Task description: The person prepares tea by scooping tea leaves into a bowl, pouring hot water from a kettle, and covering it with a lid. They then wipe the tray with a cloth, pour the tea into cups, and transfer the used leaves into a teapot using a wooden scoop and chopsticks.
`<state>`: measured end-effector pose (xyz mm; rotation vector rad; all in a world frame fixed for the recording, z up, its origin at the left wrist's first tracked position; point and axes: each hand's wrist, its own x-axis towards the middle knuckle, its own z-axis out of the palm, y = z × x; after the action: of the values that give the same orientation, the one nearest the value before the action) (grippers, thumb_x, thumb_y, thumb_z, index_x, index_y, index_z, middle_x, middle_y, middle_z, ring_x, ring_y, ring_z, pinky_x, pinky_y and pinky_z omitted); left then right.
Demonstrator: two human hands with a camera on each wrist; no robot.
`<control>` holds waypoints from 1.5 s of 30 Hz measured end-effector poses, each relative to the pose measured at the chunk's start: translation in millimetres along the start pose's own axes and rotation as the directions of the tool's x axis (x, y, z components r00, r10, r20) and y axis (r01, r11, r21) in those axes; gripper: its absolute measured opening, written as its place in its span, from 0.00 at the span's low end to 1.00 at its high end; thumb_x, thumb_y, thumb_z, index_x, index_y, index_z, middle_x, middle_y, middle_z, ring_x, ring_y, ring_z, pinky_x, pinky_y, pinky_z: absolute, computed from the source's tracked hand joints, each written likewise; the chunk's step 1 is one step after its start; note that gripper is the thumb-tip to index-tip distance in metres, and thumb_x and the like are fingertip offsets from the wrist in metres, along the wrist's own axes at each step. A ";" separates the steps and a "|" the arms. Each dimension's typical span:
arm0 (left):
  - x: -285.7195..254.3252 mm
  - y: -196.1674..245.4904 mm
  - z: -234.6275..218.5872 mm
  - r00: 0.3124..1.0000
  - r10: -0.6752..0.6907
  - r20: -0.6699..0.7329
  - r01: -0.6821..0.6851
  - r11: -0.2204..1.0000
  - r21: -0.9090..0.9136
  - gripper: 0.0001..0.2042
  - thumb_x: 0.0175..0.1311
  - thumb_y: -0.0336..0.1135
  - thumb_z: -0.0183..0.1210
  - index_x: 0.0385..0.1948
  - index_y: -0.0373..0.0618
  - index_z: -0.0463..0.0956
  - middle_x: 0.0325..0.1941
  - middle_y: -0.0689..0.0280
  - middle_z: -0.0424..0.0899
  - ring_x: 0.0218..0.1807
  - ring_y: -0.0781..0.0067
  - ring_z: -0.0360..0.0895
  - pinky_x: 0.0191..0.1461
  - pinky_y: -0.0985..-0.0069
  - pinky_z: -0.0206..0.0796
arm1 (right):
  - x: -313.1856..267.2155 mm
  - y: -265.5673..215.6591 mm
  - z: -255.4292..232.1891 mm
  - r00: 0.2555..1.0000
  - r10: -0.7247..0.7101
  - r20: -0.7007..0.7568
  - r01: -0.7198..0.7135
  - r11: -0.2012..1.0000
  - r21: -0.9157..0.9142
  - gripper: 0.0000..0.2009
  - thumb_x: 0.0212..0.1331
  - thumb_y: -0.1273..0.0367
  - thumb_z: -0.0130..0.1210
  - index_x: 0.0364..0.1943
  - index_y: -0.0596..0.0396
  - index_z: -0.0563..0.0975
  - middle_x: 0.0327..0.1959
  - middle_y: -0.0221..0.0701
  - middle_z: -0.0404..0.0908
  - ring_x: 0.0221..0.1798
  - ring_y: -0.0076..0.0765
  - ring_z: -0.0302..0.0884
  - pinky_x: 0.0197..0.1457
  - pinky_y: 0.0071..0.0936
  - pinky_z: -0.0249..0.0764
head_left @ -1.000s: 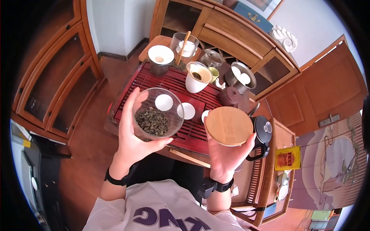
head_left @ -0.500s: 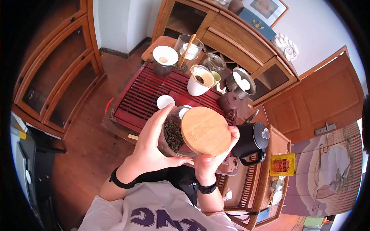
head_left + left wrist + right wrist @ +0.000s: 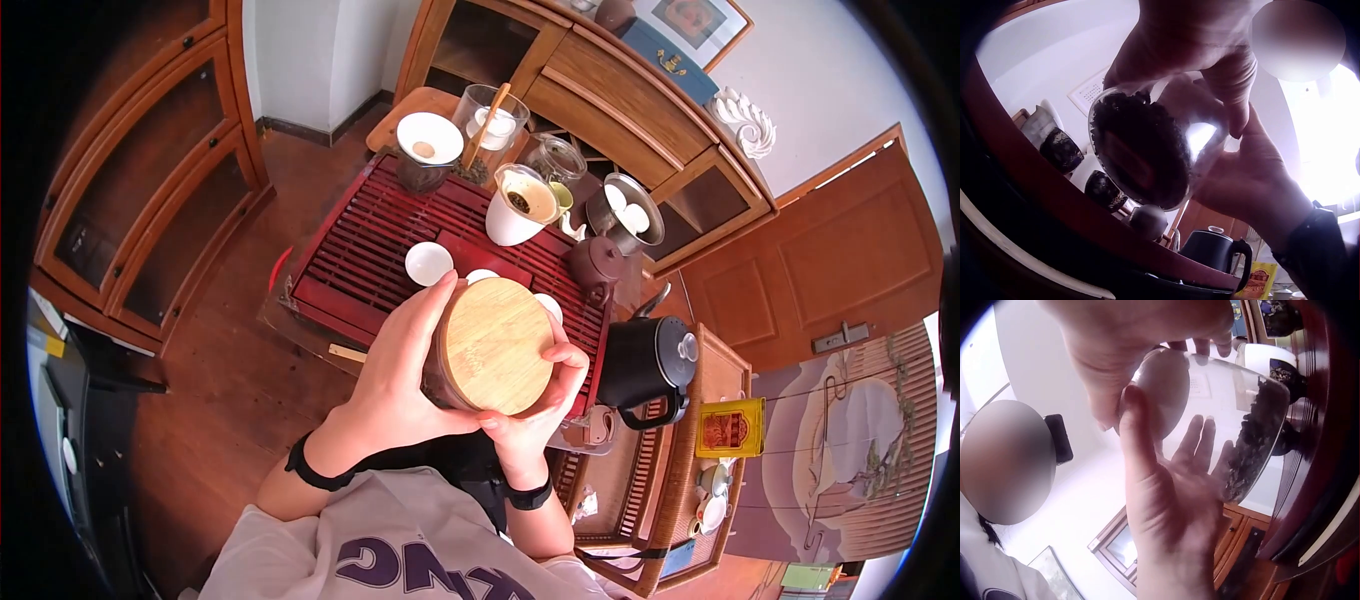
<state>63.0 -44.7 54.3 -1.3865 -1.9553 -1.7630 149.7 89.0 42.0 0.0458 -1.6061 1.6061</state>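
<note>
Closest to me, the jar (image 3: 432,380) is held up over the near side of the tray (image 3: 370,238), its wooden lid (image 3: 495,345) facing the person's head and covering the mouth; whether it sits fully home I cannot tell. The left hand (image 3: 390,365) wraps the glass from the 9 o'clock side, fingers and thumb spread wide, presumably to steady so broad a body. The right hand (image 3: 525,435) grips from about 4 o'clock: its thumb presses the lid's edge and its other fingers, slightly parted, reach round it and along the glass, which seems meant to keep lid and jar in line. Dark leaves (image 3: 1257,440) lie at the jar's closed end.

From the jar, a white cup (image 3: 429,263) stands on the tray at 11 o'clock, where the slats would likely catch drips. The black kettle (image 3: 648,365) is at 3, handle towards the person, handy for pouring. At 2 is the teapot (image 3: 598,262); at 12, the white pitcher (image 3: 513,218) bears a strainer (image 3: 530,190), likely to hold leaves back. Beyond, at 1, stands the cabinet (image 3: 620,90).
</note>
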 end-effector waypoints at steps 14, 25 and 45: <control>-0.1 3.4 4.5 0.989 0.145 0.032 -0.140 0.981 -0.134 0.57 0.43 0.54 0.75 0.71 0.32 0.50 0.67 0.45 0.66 0.64 0.45 0.69 0.67 0.55 0.59 | -2.6 -29.1 25.4 0.934 0.273 -0.229 -0.235 0.955 0.181 0.36 0.64 0.54 0.42 0.71 0.64 0.56 0.70 0.49 0.64 0.71 0.49 0.64 0.75 0.44 0.59; -10.9 8.5 24.3 0.955 -0.135 -0.265 0.027 0.928 -0.372 0.39 0.59 0.52 0.57 0.64 0.26 0.62 0.58 0.46 0.76 0.57 0.57 0.76 0.63 0.65 0.64 | -5.9 -38.8 38.6 0.947 0.227 -0.229 -0.182 0.962 0.202 0.34 0.66 0.56 0.39 0.72 0.64 0.55 0.73 0.51 0.59 0.72 0.53 0.62 0.75 0.47 0.59; -5.0 13.1 15.2 0.974 -0.021 -0.224 -0.057 0.940 -0.337 0.31 0.63 0.50 0.48 0.60 0.32 0.65 0.60 0.40 0.70 0.58 0.53 0.73 0.62 0.59 0.66 | -5.9 -37.8 34.2 0.966 0.202 -0.163 -0.148 0.945 0.292 0.23 0.64 0.62 0.44 0.61 0.58 0.69 0.71 0.53 0.63 0.70 0.53 0.64 0.74 0.48 0.61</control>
<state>81.7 -36.0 55.7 -1.2213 -1.5698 -2.2213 157.1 50.6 75.2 -0.1046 -1.2571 1.9052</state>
